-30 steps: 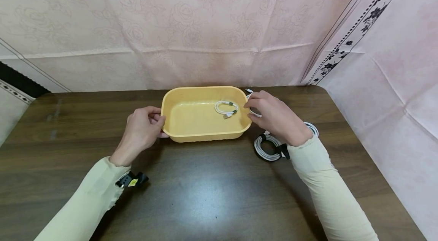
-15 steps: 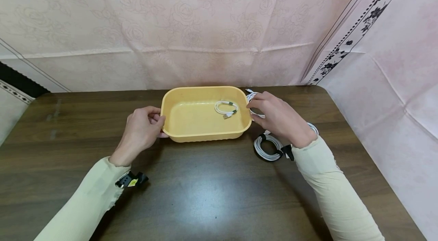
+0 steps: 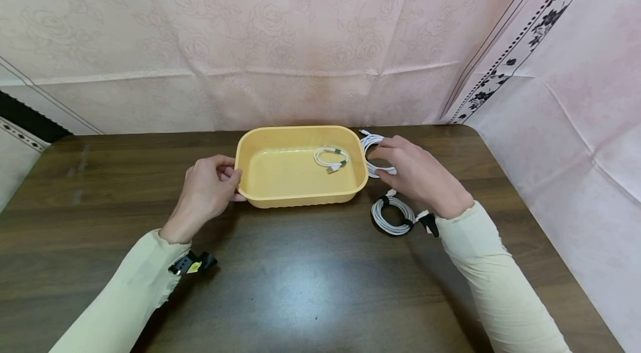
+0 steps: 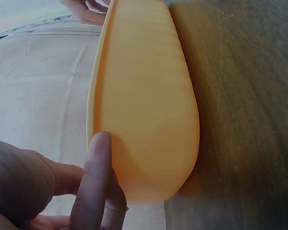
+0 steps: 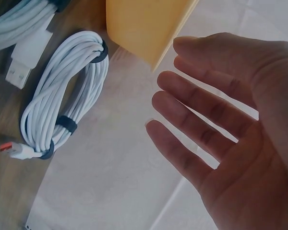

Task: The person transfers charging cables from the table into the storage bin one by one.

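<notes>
A yellow plastic tray [image 3: 275, 202] stands at the back of the table. In it lies a short white USB cable [image 3: 330, 158], coiled. My left hand [image 3: 207, 189] pinches the tray's left rim; in the left wrist view a fingertip lies against the tray's outer wall [image 4: 149, 100] under the rim. My right hand [image 3: 418, 175] hovers at the tray's right end, fingers loosely bent and holding nothing. Partly behind its fingers is a coiled white cable [image 3: 370, 144] beside the tray. In the right wrist view a coiled white cable [image 5: 67, 91] with dark ties and an orange-tipped plug shows.
Nearer the front lies another coiled cable [image 3: 393, 216], greyish-white with black ties. A dark wrist strap [image 3: 192, 264] is on the left sleeve. Behind the brown wooden table [image 3: 280, 286] hangs a pale floral cloth [image 3: 250, 52], with more cloth at the right.
My right hand has drawn back to the right from the tray's end, uncovering more of the white coil there. My left hand and the tray have stayed put.
</notes>
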Available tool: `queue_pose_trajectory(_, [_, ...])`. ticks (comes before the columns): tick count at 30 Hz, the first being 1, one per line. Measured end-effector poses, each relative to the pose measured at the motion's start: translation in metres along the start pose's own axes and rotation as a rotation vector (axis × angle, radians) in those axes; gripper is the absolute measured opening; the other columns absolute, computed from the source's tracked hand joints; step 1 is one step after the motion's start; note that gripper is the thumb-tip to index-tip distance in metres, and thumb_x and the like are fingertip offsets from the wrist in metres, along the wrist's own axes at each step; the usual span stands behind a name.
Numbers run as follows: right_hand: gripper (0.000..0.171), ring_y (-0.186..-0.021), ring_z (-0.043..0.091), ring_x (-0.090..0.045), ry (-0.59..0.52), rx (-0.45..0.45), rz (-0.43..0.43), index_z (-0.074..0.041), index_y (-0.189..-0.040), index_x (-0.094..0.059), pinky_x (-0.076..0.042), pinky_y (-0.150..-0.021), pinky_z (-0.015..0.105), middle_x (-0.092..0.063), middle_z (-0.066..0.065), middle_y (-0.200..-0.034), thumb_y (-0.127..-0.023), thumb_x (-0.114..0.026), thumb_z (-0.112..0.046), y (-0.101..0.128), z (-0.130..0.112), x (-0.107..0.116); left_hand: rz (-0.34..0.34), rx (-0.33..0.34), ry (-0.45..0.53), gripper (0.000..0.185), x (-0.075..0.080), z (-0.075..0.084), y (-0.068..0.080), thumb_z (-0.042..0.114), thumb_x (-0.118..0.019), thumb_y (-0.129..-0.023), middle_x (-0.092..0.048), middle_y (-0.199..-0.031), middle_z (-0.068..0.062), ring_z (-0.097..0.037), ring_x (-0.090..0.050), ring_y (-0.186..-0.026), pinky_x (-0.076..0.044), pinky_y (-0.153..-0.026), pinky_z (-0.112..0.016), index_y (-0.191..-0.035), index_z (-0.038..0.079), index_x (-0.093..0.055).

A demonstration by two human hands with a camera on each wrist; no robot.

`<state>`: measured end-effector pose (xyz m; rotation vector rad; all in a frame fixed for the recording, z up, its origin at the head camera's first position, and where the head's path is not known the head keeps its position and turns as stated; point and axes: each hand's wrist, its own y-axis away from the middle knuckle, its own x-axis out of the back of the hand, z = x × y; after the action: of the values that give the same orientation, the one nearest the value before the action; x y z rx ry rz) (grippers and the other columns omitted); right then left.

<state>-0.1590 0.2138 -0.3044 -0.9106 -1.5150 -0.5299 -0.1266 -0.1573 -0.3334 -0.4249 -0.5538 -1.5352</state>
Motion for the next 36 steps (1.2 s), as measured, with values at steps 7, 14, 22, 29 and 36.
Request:
queue_pose_trajectory(7, [0.024,-0.107,0.023,-0.063,0.013,-0.004,-0.002,-0.009,-0.114,-0.074,-0.057,-0.093,0.041,-0.068,0.005,-0.111,-0.090,-0.075,-0.008,0.006,0.005,0.001,0.001,0.004,0.001,0.034,0.000,0.000,-0.001,0.011,-0.056,-0.102,-0.062,-0.103,-0.021,-0.013,-0.070,-0.069,-0.066,-0.067,-0.033,-0.130,-0.009,-0.058])
queue_pose_trajectory(14, [0.025,-0.106,0.023,-0.063,0.013,-0.017,-0.013,-0.008,-0.113,-0.075,-0.056,-0.093,0.040,-0.068,0.005,-0.110,-0.089,-0.076,-0.009,0.009,0.009,-0.001,-0.003,0.012,0.003,0.034,0.000,0.000,0.000,0.011,-0.056,-0.103,-0.061,-0.103,-0.021,-0.013,-0.070,-0.069,-0.066,-0.067,-0.033,-0.131,-0.008,-0.058])
queue_pose_trajectory(22, [0.024,-0.105,0.022,-0.066,0.005,-0.030,-0.022,-0.009,-0.114,-0.075,-0.058,-0.092,0.041,-0.070,0.005,-0.111,-0.090,-0.074,-0.009,0.014,0.011,0.000,-0.006,0.016,-0.003,0.035,-0.001,0.000,0.000,0.012,-0.057,-0.103,-0.061,-0.103,-0.020,-0.014,-0.070,-0.069,-0.066,-0.067,-0.032,-0.131,-0.008,-0.058])
queue_pose_trajectory(29, [0.021,-0.105,0.022,-0.065,-0.006,-0.038,-0.027,-0.011,-0.112,-0.075,-0.057,-0.091,0.039,-0.070,0.003,-0.110,-0.091,-0.074,-0.008,0.019,0.014,0.000,-0.006,0.014,-0.008,0.034,-0.001,0.000,-0.001,0.012,-0.056,-0.103,-0.062,-0.103,-0.021,-0.013,-0.071,-0.068,-0.066,-0.067,-0.033,-0.131,-0.008,-0.058])
queue_pose_trajectory(36, [0.021,-0.104,0.025,-0.065,0.001,-0.065,-0.038,-0.009,-0.111,-0.075,-0.057,-0.089,0.041,-0.069,0.005,-0.110,-0.090,-0.074,-0.008,0.022,0.019,0.002,-0.008,0.015,-0.003,0.035,-0.001,0.000,-0.001,0.011,-0.056,-0.102,-0.061,-0.103,-0.021,-0.013,-0.070,-0.069,-0.066,-0.067,-0.033,-0.131,-0.008,-0.058])
